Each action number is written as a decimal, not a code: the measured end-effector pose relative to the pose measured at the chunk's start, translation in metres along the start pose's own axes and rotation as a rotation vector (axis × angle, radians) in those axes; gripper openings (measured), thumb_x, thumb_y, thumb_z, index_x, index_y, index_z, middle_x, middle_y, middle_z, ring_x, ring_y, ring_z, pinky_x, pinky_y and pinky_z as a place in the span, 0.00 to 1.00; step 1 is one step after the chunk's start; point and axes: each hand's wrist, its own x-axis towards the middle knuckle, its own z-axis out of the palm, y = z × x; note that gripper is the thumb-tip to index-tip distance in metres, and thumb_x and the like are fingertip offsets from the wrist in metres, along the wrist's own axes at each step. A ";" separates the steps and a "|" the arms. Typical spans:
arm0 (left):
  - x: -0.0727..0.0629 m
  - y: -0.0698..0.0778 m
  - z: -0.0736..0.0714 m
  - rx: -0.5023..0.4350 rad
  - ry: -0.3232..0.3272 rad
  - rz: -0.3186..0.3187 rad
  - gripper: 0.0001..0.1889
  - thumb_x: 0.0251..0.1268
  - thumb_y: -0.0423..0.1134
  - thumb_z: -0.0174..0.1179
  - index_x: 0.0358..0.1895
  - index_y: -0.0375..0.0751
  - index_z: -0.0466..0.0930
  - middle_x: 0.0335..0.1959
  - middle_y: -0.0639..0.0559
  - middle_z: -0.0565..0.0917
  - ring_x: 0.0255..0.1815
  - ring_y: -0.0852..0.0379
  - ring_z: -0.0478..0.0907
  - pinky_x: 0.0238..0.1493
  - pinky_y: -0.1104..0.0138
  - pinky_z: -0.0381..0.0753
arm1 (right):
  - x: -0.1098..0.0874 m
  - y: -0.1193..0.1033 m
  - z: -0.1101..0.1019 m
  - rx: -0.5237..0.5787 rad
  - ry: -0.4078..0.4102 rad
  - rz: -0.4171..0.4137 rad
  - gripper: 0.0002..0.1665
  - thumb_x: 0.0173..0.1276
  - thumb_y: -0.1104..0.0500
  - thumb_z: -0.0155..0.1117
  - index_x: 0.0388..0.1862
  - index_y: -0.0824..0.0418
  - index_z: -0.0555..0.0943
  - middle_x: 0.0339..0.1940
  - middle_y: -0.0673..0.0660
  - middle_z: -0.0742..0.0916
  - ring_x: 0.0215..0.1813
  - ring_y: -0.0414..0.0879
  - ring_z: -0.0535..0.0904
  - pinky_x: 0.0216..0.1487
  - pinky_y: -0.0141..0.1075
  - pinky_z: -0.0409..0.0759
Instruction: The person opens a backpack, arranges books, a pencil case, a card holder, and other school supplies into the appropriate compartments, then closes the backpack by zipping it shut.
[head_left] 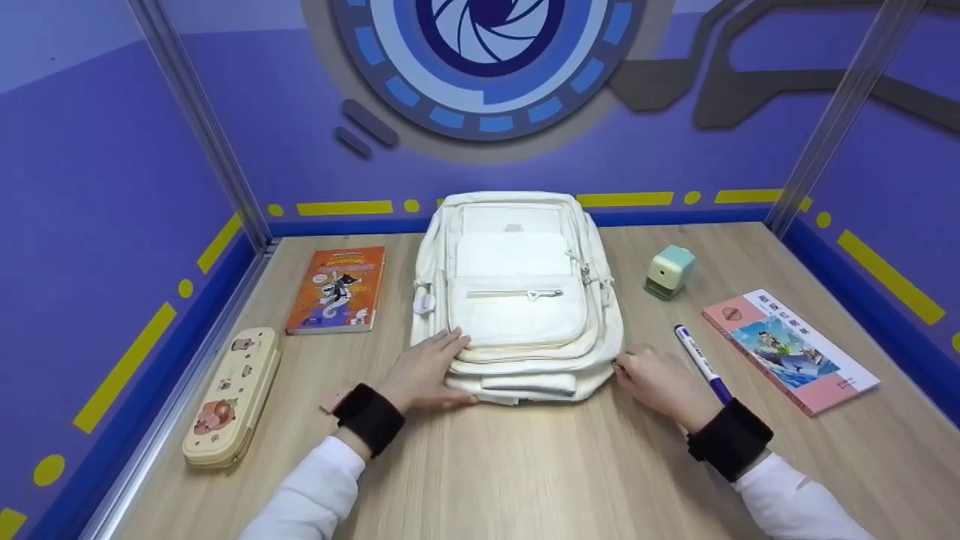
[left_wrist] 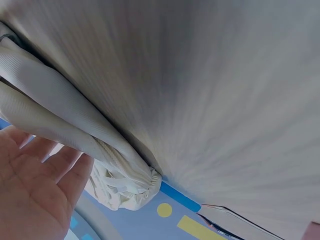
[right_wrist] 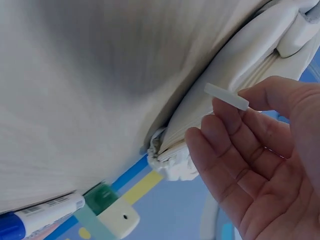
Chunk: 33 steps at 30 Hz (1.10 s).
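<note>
A cream-white backpack (head_left: 517, 315) lies on the table with its front pocket and zipper facing up. My left hand (head_left: 431, 371) rests on its lower left corner, fingers extended and thumb at the bottom edge. In the left wrist view, the fingers of the left hand (left_wrist: 45, 175) lie along the bag's side. By the lower right corner is my right hand (head_left: 660, 382). In the right wrist view, the right hand (right_wrist: 260, 155) pinches a small white flat tab (right_wrist: 226, 96) between thumb and index finger. Whether the tab is attached to the bag cannot be told.
An orange book (head_left: 337, 291) and a cream pencil case (head_left: 232, 397) lie at left. A pink piece (head_left: 330, 401) is partly hidden by the left wrist. At right are a green-and-cream pencil sharpener (head_left: 670, 271), a marker (head_left: 701, 360) and a pink-and-white book (head_left: 791, 351). Walls enclose the table.
</note>
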 end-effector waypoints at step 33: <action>0.000 -0.001 0.002 -0.023 0.013 0.012 0.53 0.51 0.65 0.74 0.77 0.39 0.64 0.79 0.37 0.65 0.80 0.35 0.64 0.78 0.44 0.66 | 0.023 -0.046 0.008 -0.049 0.129 -0.122 0.09 0.60 0.66 0.70 0.26 0.63 0.77 0.24 0.56 0.83 0.28 0.53 0.80 0.26 0.44 0.79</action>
